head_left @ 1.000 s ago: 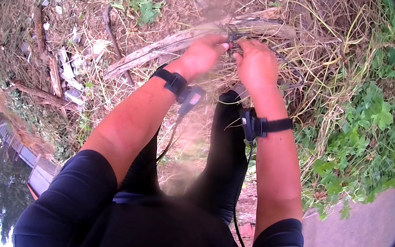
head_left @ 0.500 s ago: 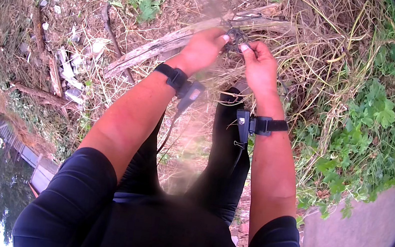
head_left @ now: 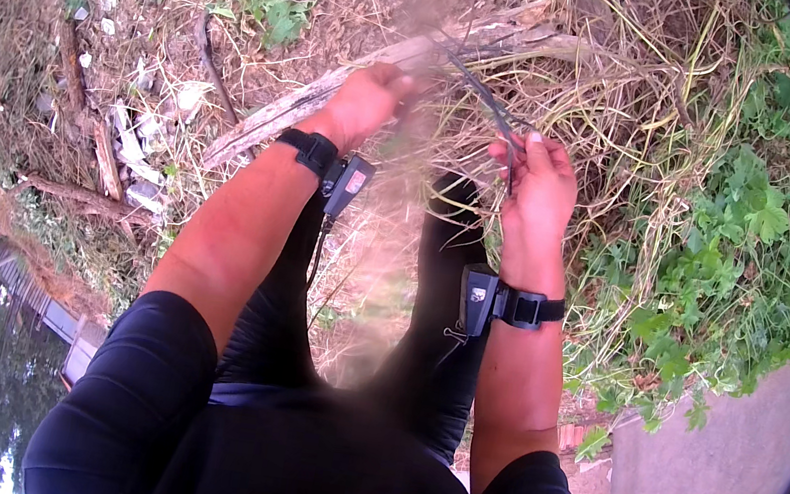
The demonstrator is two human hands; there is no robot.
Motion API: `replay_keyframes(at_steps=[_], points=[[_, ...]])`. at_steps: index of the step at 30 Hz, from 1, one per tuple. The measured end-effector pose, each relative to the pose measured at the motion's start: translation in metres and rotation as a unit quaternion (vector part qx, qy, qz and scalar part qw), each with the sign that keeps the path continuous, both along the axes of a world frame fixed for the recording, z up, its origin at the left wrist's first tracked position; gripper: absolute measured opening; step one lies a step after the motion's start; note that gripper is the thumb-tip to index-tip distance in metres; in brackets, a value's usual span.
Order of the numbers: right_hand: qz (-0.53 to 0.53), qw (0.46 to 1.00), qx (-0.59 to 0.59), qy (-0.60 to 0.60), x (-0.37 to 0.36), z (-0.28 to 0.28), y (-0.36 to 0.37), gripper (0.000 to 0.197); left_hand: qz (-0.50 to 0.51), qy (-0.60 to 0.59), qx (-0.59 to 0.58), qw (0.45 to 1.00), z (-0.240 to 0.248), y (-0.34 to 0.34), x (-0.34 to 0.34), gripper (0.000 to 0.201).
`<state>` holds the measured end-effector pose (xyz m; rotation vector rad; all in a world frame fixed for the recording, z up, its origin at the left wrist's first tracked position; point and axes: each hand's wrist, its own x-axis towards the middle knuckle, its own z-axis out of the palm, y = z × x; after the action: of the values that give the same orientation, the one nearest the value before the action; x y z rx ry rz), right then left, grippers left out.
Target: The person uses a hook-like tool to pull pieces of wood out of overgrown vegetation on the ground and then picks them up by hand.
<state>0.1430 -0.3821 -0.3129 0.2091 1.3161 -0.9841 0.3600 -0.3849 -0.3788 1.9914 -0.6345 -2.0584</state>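
Note:
My right hand (head_left: 542, 182) is closed around a dark, thin cord (head_left: 495, 110), pinched between thumb and fingers. Strands of the cord reach up and left from the fingers over the dry stalks, and a short end hangs beside the palm. My left hand (head_left: 363, 103) is to the left, apart from the right one, above a weathered wooden branch (head_left: 284, 113). Its fingers are curled; a blurred streak in the picture covers their tips, so what they hold, if anything, is hidden. Each wrist wears a black strap with a small box-shaped device (head_left: 350, 187).
Dry vine stalks (head_left: 627, 108) lie tangled beyond my right hand. Green leafy plants (head_left: 748, 216) grow along the right, next to a grey flat slab (head_left: 705, 483). White broken pieces (head_left: 137, 145) and sticks (head_left: 90, 192) are scattered at the left. My legs in dark trousers (head_left: 445, 284) stand below.
My hands have moved apart: the left toward me and left, the right slightly right and toward me. The bunched cord between them is now drawn out in longer strands from my right hand.

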Motion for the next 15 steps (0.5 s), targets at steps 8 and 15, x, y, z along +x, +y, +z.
replay_keyframes(at_steps=[8,15], points=[[0.034,0.999,-0.002,-0.030,0.001,0.009,-0.013,0.012,-0.198,-0.156,-0.305,0.918,-0.003,0.032,-0.023,0.030],[0.237,0.944,-0.055,0.224,0.020,-0.003,0.014,0.008,-0.162,-0.133,-0.154,0.966,-0.030,0.018,-0.046,0.018]])
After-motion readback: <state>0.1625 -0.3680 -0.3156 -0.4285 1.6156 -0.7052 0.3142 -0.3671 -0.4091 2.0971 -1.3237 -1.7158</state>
